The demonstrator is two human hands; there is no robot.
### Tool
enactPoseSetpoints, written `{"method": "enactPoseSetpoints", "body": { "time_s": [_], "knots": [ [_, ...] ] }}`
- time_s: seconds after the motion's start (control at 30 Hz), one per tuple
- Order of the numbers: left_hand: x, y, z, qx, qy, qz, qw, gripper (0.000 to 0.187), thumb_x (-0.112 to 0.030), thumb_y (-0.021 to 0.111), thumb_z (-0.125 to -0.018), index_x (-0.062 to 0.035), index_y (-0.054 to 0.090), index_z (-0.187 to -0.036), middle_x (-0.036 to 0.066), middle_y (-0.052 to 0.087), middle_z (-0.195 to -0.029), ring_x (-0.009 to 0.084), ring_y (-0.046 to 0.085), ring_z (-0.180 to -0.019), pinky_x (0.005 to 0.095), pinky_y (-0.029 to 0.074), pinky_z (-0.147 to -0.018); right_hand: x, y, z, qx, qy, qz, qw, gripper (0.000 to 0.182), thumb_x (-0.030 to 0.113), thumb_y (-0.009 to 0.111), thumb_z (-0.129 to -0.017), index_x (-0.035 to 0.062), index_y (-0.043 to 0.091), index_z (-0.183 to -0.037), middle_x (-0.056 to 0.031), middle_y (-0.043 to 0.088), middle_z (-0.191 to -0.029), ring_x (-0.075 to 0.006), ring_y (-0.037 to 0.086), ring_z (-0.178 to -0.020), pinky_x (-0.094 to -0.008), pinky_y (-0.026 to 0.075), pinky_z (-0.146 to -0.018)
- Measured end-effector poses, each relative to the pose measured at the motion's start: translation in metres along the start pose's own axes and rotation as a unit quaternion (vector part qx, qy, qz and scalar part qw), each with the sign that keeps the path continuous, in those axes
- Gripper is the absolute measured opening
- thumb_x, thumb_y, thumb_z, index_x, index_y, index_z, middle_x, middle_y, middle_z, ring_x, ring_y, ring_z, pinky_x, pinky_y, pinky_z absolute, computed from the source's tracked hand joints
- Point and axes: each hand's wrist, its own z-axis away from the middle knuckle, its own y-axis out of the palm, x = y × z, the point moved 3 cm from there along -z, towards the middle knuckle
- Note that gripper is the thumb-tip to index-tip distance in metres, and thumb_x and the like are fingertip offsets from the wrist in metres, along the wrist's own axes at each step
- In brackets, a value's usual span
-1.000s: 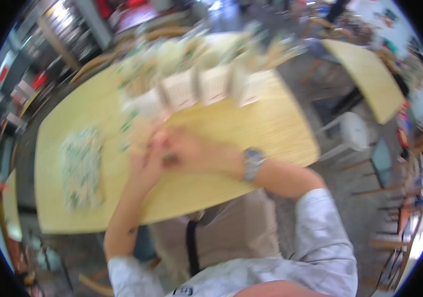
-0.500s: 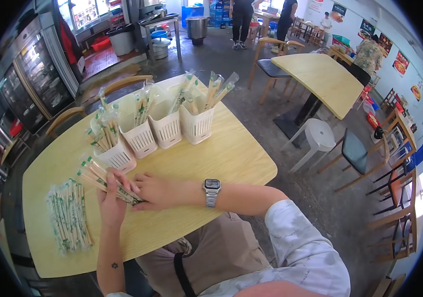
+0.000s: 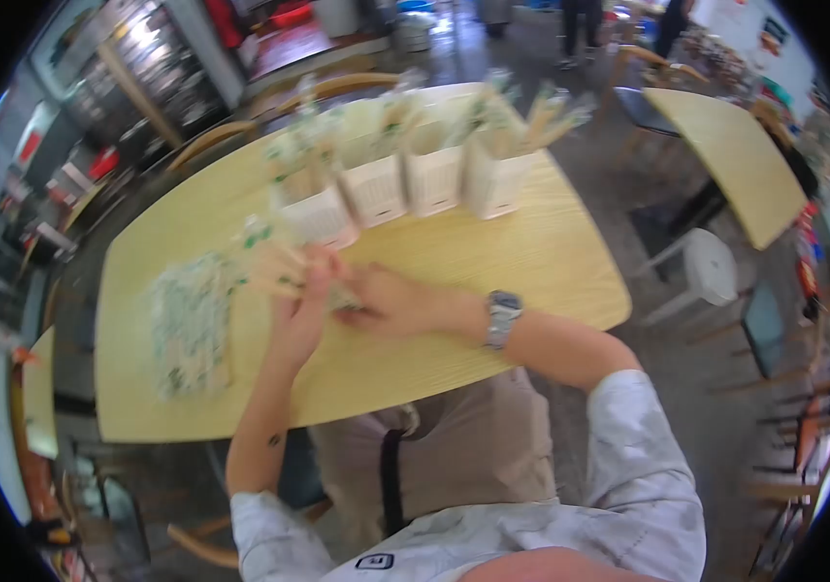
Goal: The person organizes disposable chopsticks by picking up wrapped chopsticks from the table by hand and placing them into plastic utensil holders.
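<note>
A bundle of plastic-wrapped disposable chopsticks (image 3: 267,266) with green print is in my left hand (image 3: 304,299), whose fingers close around it. It slants above the table, its upper end pointing up and left. My right hand (image 3: 388,297), a metal watch on its wrist, curls at the bundle's lower end; motion blurs the fingertips. On the left of the table lies a pile of wrapped chopsticks (image 3: 192,325). Beyond my hands stand several white slotted holders in a row, among them the leftmost holder (image 3: 321,219) and the rightmost holder (image 3: 498,184), with wrapped chopsticks standing in them.
The holders and the pile share a light wooden table (image 3: 492,262) with rounded corners. Chairs stand at its far side. To the right are a white plastic stool (image 3: 710,267) and another wooden table (image 3: 725,145). People stand in the background.
My view has tilted down and shifted left, so the table sits higher and farther right in view. Both hands stay at the chopstick bundle; the picture is now blurred.
</note>
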Motion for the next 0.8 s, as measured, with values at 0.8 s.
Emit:
{"method": "enactPoseSetpoints", "body": {
  "time_s": [0.8],
  "knots": [
    [-0.238,-0.016,-0.12,-0.178,0.156,-0.252,0.938,0.02,-0.031,0.059,-0.097,-0.0115,0.064,-0.095,-0.001,0.06,-0.091,0.0094,0.055,-0.082,0.025,0.047,-0.069,0.031,-0.059,0.008,-0.305,-0.041,-0.02,0.951,0.055,0.029,0.069,-0.089,0.0047,0.046,-0.133,-0.0228,0.048,-0.128,-0.0412,0.048,-0.119,-0.0476,0.042,-0.1]
  ]
}}
